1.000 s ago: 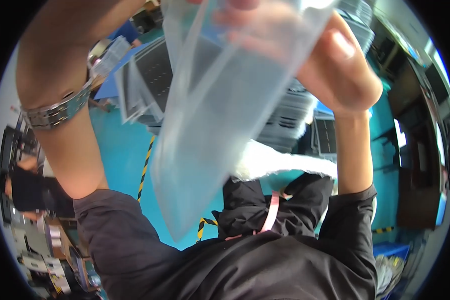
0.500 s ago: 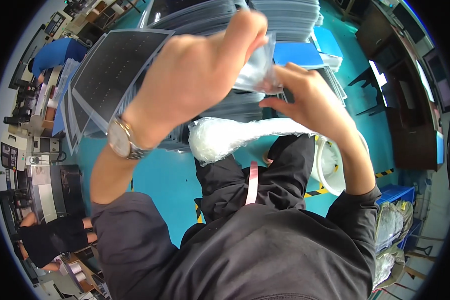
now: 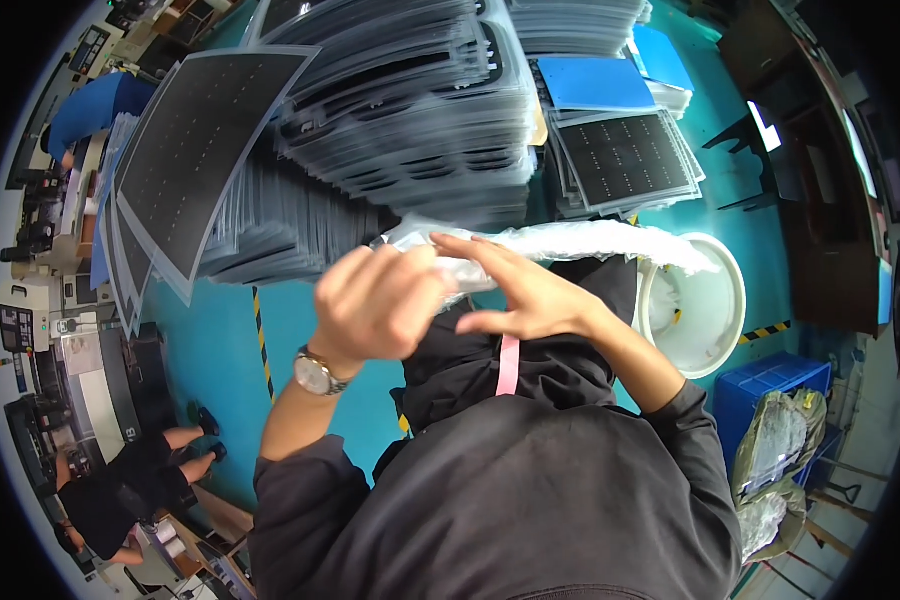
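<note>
A long white bundle of crumpled clear plastic film lies across my thighs, its right end hanging over a white bucket. My left hand, with a watch at its wrist, is curled closed at the bundle's left end. Film seems to be caught in its fingers, though they are partly hidden and slightly blurred. Just to the right, my right hand rests against the film with its fingers stretched out and its thumb apart. Both hands cover part of the bundle's left end.
Tall stacks of clear-edged dark sheets stand in front of me. Dark perforated panels lean at the left, with another panel and a blue sheet at the right. Blue crates stand right. Two people work at the left benches.
Both hands have come down from above the stacks to the bundle on my lap. My right hand's fingers have straightened. The bundle's left lump is now largely behind my hands.
</note>
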A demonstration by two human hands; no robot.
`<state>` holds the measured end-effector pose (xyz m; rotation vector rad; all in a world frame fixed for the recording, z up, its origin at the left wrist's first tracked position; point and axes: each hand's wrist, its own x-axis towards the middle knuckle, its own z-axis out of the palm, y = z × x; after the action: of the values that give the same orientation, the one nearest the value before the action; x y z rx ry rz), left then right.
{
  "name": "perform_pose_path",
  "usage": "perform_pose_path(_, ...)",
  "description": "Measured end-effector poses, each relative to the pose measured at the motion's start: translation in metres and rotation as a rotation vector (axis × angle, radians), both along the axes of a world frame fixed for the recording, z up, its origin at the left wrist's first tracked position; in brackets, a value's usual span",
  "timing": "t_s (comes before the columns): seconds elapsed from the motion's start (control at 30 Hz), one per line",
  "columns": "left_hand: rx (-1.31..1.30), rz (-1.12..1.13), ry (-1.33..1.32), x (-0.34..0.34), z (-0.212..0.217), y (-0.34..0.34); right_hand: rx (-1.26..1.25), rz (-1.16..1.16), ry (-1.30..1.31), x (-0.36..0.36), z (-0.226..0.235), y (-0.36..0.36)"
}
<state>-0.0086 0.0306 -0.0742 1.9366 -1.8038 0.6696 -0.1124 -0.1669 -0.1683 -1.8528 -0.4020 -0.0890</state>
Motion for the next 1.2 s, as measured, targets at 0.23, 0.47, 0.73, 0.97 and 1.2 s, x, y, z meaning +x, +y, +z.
perform_pose_path(0.23, -0.102, -0.191, -0.034, -0.040, -0.030, 0.007, -0.337, -0.288, -0.483, 0.027, -0.025, -0.028)
perform_pose_path(0.47, 0.218, -0.059, 0.227, -0.065, -0.143, 0.004, -0.499, -0.067, -0.273, 0.043, -0.123, -0.056)
perform_pose_path(0.73, 0.561, 0.044, 0.539, -0.097, -0.181, 0.018, -0.418, 0.439, 0.317, 0.059, -0.115, -0.084)
perform_pose_path(0.97, 0.127, 0.162, 0.727, -0.031, -0.116, -0.036, -0.038, 0.733, 0.657, 0.086, -0.104, -0.094)
perform_pose_path(1.2, 0.554, 0.449, 0.383, -0.044, -0.163, -0.023, -0.541, 0.340, 0.417, 0.073, -0.116, -0.049)
